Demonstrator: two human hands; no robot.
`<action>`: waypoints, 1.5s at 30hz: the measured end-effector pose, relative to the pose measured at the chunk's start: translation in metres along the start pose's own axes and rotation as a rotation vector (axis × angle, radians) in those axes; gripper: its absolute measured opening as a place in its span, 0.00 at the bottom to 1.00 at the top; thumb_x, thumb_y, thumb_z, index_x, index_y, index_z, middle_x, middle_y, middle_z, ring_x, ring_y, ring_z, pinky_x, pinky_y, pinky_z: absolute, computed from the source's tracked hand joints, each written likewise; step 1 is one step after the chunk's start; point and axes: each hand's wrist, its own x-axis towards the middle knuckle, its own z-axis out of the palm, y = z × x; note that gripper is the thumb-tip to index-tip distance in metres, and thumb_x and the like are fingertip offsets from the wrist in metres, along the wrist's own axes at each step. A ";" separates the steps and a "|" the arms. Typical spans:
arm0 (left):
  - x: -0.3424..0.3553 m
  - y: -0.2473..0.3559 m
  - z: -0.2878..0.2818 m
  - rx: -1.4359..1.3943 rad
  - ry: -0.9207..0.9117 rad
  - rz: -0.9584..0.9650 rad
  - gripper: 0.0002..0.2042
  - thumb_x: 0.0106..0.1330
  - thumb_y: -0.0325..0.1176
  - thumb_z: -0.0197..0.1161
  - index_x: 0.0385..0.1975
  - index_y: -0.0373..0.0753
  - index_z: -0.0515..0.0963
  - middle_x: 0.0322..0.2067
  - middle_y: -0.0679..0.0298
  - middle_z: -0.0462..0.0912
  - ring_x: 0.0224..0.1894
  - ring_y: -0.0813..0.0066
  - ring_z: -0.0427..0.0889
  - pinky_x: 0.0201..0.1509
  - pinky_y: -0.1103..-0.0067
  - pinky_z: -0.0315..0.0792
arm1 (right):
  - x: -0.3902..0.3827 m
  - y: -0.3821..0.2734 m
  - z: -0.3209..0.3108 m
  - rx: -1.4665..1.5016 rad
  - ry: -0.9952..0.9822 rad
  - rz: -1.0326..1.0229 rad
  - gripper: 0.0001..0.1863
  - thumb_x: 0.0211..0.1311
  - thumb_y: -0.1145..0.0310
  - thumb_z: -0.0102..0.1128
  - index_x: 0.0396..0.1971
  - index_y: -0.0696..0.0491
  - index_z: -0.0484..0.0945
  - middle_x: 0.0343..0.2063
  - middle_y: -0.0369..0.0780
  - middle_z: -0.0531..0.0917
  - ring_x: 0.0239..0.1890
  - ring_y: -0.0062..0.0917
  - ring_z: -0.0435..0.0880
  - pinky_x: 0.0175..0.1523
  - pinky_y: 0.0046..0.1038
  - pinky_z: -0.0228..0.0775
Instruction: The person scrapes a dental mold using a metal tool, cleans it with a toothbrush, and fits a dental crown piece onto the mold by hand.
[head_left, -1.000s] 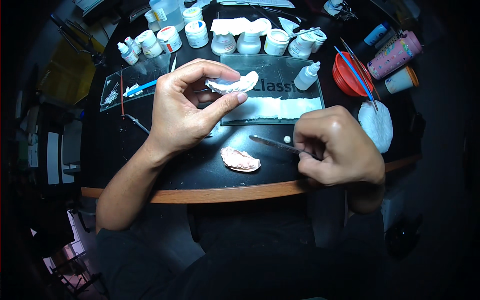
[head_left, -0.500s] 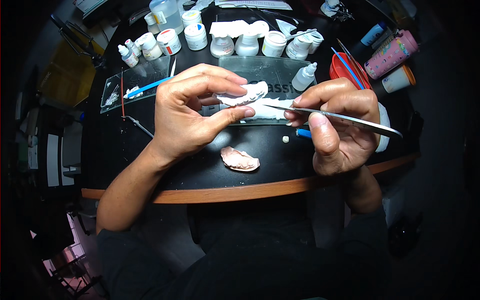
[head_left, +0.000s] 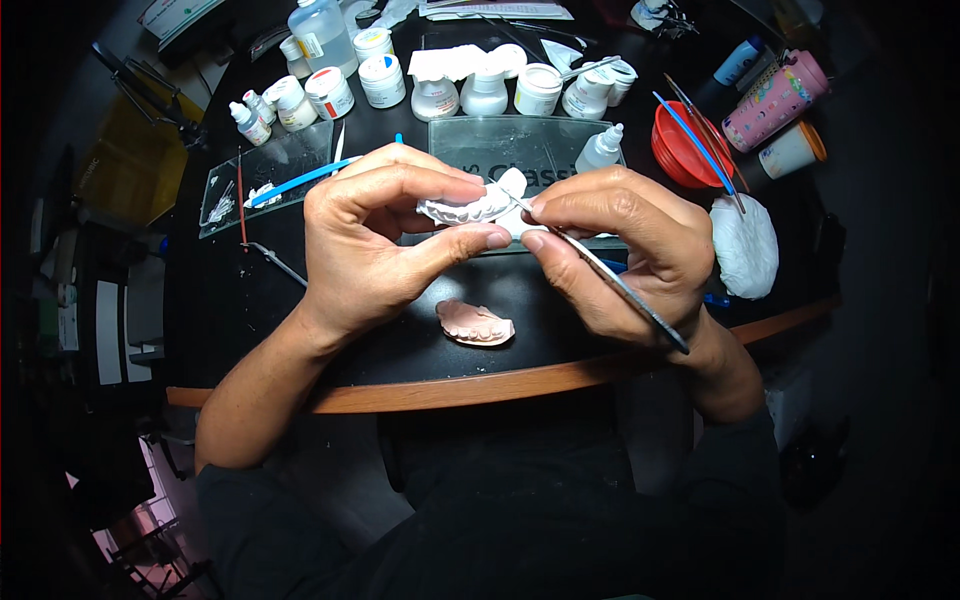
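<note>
My left hand pinches a white plaster dental cast between thumb and fingers, holding it above the table with its row of teeth showing. My right hand grips a slim metal instrument like a pen. Its thin tip reaches the right end of the white cast; whether it touches cannot be made out. Below the hands, a pinkish dental cast lies on the black table. A glass slab and white paper are partly hidden behind my hands.
Several white jars and bottles line the back. On the left, another glass slab bears a blue-handled tool. At right are a red bowl with brushes, a white pad, a pink tumbler and a dropper bottle.
My right hand has moved left, and the instrument now slants more steeply, its tip at the white cast's end. The cast has turned to show its teeth. The white pad has come into fuller view.
</note>
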 end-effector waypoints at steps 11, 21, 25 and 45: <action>-0.001 0.002 0.001 0.111 0.013 0.081 0.15 0.51 0.19 0.85 0.37 0.31 0.89 0.43 0.53 0.88 0.47 0.73 0.88 0.50 0.79 0.82 | 0.000 0.004 0.001 0.045 0.068 -0.156 0.09 0.50 0.85 0.72 0.33 0.61 0.87 0.31 0.44 0.88 0.34 0.29 0.90 0.52 0.37 0.89; 0.005 -0.002 -0.001 0.307 0.045 0.305 0.16 0.45 0.26 0.90 0.33 0.34 0.91 0.36 0.58 0.88 0.37 0.74 0.88 0.37 0.81 0.82 | -0.006 0.002 0.014 0.075 0.100 -0.152 0.07 0.50 0.84 0.72 0.28 0.60 0.83 0.24 0.40 0.81 0.27 0.23 0.85 0.58 0.46 0.89; 0.001 -0.003 -0.001 0.305 0.049 0.331 0.16 0.44 0.27 0.90 0.33 0.35 0.91 0.35 0.59 0.88 0.35 0.75 0.87 0.35 0.82 0.81 | -0.006 -0.002 0.014 0.059 0.080 -0.147 0.08 0.51 0.84 0.74 0.28 0.60 0.83 0.24 0.39 0.81 0.26 0.22 0.85 0.57 0.46 0.89; -0.002 -0.001 -0.003 0.397 0.006 0.345 0.17 0.44 0.25 0.90 0.34 0.35 0.90 0.38 0.57 0.88 0.39 0.73 0.88 0.40 0.80 0.83 | -0.006 -0.004 0.013 0.042 0.070 -0.147 0.08 0.50 0.83 0.77 0.26 0.60 0.83 0.24 0.38 0.81 0.26 0.22 0.85 0.58 0.45 0.89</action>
